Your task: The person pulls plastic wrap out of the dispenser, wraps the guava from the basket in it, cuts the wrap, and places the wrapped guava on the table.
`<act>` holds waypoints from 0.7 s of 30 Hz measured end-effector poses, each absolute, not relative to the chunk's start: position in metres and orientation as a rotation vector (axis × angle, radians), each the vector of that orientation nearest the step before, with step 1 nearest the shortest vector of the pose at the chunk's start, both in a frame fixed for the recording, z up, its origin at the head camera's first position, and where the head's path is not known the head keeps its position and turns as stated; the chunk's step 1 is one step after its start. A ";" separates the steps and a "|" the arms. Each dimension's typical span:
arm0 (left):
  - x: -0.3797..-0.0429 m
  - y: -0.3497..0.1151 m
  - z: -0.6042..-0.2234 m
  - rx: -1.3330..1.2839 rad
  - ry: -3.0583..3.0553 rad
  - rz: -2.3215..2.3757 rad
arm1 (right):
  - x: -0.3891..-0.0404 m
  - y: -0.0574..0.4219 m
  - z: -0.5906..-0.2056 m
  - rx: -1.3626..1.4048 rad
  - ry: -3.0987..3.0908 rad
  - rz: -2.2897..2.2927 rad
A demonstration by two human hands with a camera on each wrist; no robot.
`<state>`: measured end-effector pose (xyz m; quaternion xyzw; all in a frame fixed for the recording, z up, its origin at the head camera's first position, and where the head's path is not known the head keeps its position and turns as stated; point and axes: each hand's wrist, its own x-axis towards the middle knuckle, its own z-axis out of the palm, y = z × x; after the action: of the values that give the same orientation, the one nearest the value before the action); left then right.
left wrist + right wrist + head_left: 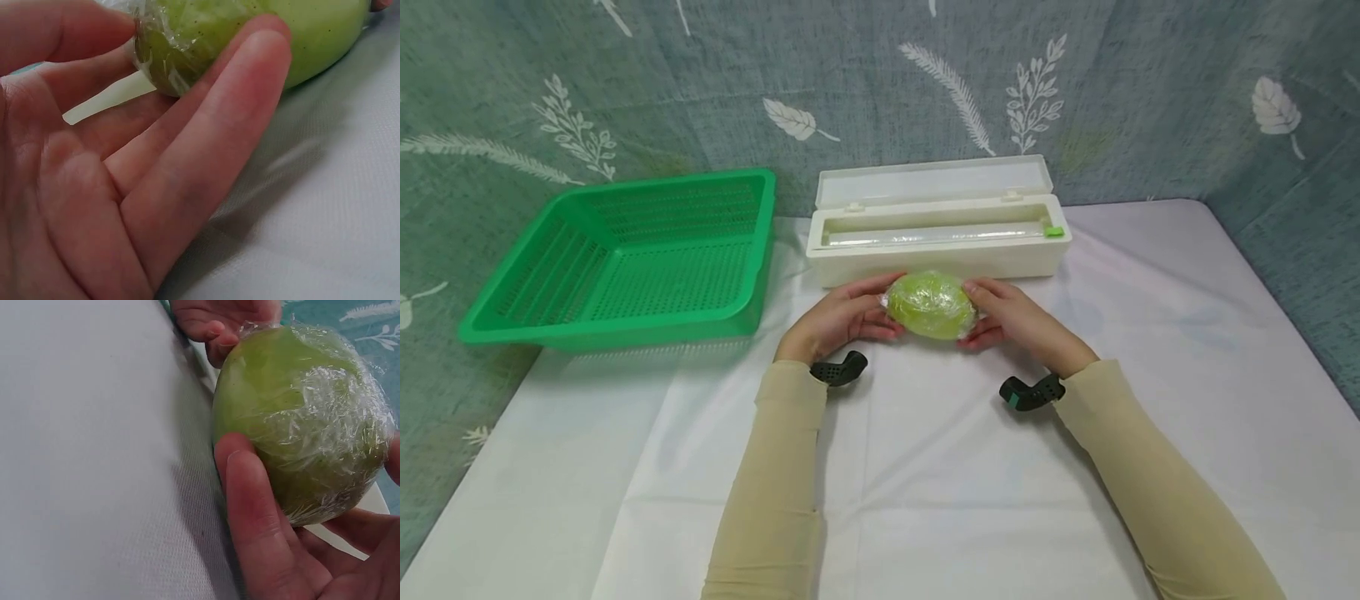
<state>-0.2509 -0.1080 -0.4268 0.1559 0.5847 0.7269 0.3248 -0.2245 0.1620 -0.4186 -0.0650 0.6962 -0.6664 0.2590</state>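
Observation:
A green mango point(931, 305), smooth and finely speckled, is wrapped in crinkled clear cling film. My left hand point(850, 317) holds its left end, thumb on the film and fingers behind and under it. On the opposite end, my right hand point(1018, 321) grips with thumb and fingers. From the right wrist, the film point(337, 406) looks bunched and shiny over one side of the fruit. Just behind the mango stands a white cling film box point(936, 262), its lid point(936, 182) raised and a film roll point(936, 236) inside.
To the left sits a green plastic basket point(722, 315) with slotted walls. The box has a small green slider point(1054, 232) at its right end. A white cloth point(925, 500) covers the table, and a patterned grey-green curtain point(865, 75) hangs behind.

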 end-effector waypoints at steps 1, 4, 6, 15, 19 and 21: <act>-0.252 -0.108 -0.428 0.412 1.535 1.912 | -0.224 0.162 -0.419 -0.185 1.877 -1.815; -0.254 -0.109 -0.431 0.412 1.551 1.922 | -0.224 0.161 -0.419 -0.206 1.875 -1.825; -0.254 -0.110 -0.433 0.396 1.566 1.923 | -0.224 0.161 -0.419 -0.216 1.869 -1.828; -0.248 -0.108 -0.417 0.347 1.647 1.905 | -0.224 0.163 -0.419 -0.236 1.908 -1.782; -0.247 -0.108 -0.413 0.330 1.677 1.893 | -0.224 0.161 -0.420 -0.236 1.913 -1.777; -0.248 -0.108 -0.415 0.324 1.667 1.904 | -0.224 0.160 -0.420 -0.229 1.928 -1.778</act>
<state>-0.2482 -0.1078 -0.4148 0.1213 0.6252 0.7141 0.2907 -0.2240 0.1604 -0.4198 -0.0843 0.7088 -0.6535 0.2518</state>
